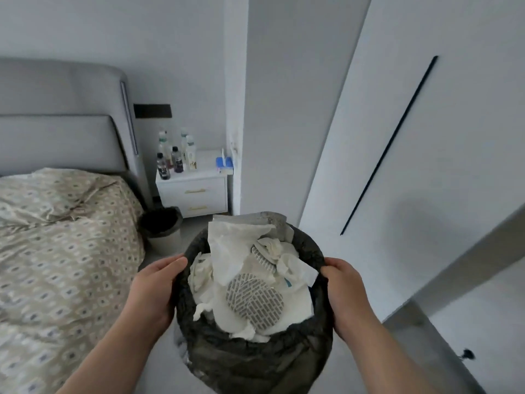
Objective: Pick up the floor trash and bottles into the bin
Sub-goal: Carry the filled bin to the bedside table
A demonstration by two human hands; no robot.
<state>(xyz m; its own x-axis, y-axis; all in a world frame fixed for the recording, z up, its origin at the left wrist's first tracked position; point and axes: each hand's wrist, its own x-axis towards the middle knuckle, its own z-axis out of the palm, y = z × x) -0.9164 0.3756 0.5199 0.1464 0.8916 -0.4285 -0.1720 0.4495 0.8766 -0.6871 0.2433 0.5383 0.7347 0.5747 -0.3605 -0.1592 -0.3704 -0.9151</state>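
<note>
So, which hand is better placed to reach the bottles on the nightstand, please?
Probably the left hand: it and the right hand both grip the bin, but the bottles stand ahead-left.

Unseen parts
Bin (255,365), between left hand (154,288) and right hand (348,291), runs off the bottom edge; bottles (178,162) beyond them have illegible labels.

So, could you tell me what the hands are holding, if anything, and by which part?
The bag-lined bin, by its rim: the left hand grips the left side, the right hand the right side.
</note>
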